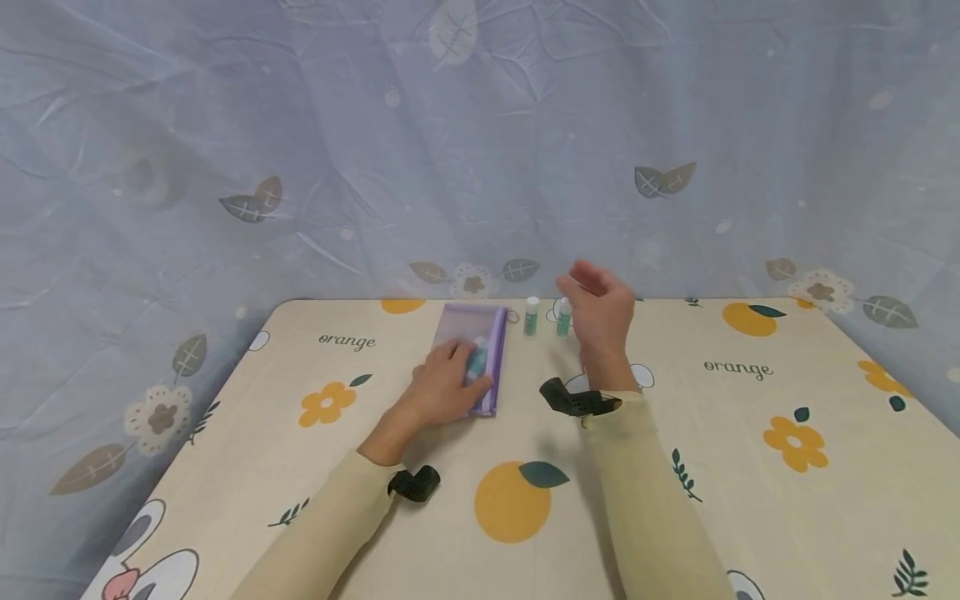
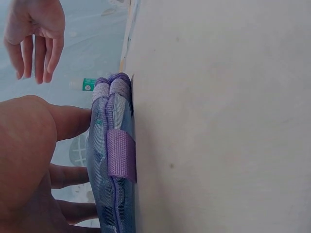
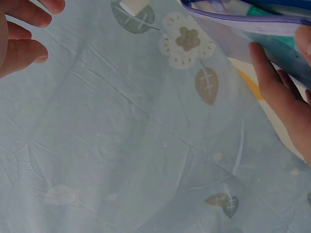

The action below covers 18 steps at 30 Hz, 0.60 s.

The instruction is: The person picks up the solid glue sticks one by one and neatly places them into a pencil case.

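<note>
A mesh zip pouch (image 1: 467, 323) with purple edges lies flat near the table's far edge. Something green (image 1: 477, 360) shows through its mesh. My left hand (image 1: 441, 390) rests on the pouch, and in the left wrist view its thumb and fairly straight fingers press on the pouch's upper face. Right of the pouch stand two upright glue sticks (image 1: 531, 318) with white caps and green labels. My right hand (image 1: 606, 317) is raised beside the right-hand glue stick (image 1: 563, 322), overlapping it slightly in the head view. Its fingers are loosely bent, with nothing between them.
A patterned cloth (image 1: 660, 433) with oranges and flowers covers the table. Behind it hangs a grey-blue printed curtain (image 1: 480, 150), close to the far edge. A small ring (image 1: 513, 316) sticks out from the pouch's far right corner.
</note>
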Tool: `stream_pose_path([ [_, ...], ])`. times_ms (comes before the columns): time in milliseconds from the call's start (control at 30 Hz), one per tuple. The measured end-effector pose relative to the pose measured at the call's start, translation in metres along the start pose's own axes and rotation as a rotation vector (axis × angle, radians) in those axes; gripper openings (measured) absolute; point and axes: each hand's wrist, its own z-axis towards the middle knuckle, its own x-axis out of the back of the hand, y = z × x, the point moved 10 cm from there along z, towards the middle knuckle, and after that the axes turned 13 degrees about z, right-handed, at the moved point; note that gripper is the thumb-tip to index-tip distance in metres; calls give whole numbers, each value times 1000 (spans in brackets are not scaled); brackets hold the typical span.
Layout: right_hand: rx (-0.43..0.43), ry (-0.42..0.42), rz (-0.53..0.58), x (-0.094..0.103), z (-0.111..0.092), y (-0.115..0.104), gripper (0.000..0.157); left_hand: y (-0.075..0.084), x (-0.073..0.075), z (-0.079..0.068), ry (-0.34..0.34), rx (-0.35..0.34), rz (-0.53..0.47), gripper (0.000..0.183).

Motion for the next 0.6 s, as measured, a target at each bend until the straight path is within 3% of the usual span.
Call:
stream_pose_path([
  [600, -32, 45, -11, 15, 5, 5, 46, 3, 2, -1, 1, -11, 3, 67],
])
